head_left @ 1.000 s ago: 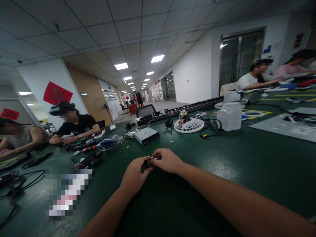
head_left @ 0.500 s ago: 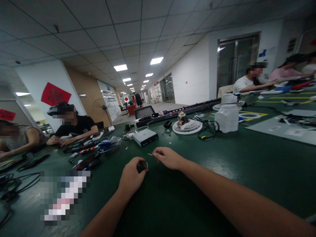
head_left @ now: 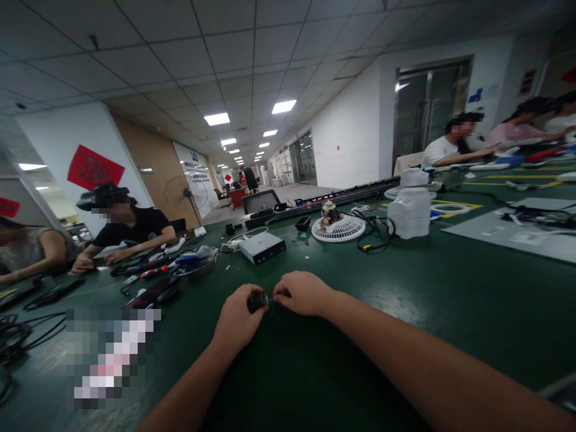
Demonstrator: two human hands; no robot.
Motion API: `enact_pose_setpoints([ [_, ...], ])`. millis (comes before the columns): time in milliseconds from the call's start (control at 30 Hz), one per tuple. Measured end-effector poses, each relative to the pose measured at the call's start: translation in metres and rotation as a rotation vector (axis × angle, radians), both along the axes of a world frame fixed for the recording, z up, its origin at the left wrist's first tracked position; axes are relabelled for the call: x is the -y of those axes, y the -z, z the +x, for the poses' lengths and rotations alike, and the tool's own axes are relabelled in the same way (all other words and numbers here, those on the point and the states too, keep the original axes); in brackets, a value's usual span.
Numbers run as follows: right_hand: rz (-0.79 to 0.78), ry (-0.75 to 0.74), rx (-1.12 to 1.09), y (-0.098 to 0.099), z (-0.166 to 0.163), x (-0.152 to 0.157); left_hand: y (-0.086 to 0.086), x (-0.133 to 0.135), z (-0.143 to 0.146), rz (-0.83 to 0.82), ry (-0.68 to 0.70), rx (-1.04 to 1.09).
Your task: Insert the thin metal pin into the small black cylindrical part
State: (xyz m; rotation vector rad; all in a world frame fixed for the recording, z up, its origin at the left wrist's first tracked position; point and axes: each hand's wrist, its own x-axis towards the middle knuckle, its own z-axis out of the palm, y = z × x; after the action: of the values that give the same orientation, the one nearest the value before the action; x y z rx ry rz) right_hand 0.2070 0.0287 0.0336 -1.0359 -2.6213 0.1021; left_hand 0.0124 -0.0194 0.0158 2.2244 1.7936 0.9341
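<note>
Over the green table (head_left: pixel 270 390), my left hand (head_left: pixel 234 317) is wrapped round a small dark cylinder (head_left: pixel 257 301), whose lighter end faces right. Facing it, my right hand (head_left: pixel 305 293) pinches a thin, pale, needle-like piece (head_left: pixel 270 299). The left tip of that piece is right at the cylinder's end; whether it touches or enters cannot be made out. Just beyond both hands lies a flat silver-and-black box that looks like a disc drive (head_left: pixel 262 248).
Behind the box are a small black tray (head_left: pixel 303 224) and a white fan grille (head_left: pixel 338 228) with a motor on it. A white plastic housing (head_left: pixel 408 213) stands to the right. Tools and cables lie left, near a seated person (head_left: pixel 139 225); a grey board (head_left: pixel 517 231) lies far right.
My right hand has moved slightly down and left, bringing the thin piece to the cylinder's end. The left hand keeps its grip on the cylinder. The view has shifted slightly.
</note>
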Motion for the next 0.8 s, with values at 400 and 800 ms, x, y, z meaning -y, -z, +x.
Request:
enact_pose_setpoints([
  [400,-0.032,0.026,-0.022,-0.0002,-0.0018,0.0018,0.0009,0.0,0.0001,0.025,0.025,-0.043],
  [800,-0.102,0.002,-0.064,0.0002,0.001,0.0007,-0.0008,-0.0002,-0.0005,0.041,0.081,-0.084],
])
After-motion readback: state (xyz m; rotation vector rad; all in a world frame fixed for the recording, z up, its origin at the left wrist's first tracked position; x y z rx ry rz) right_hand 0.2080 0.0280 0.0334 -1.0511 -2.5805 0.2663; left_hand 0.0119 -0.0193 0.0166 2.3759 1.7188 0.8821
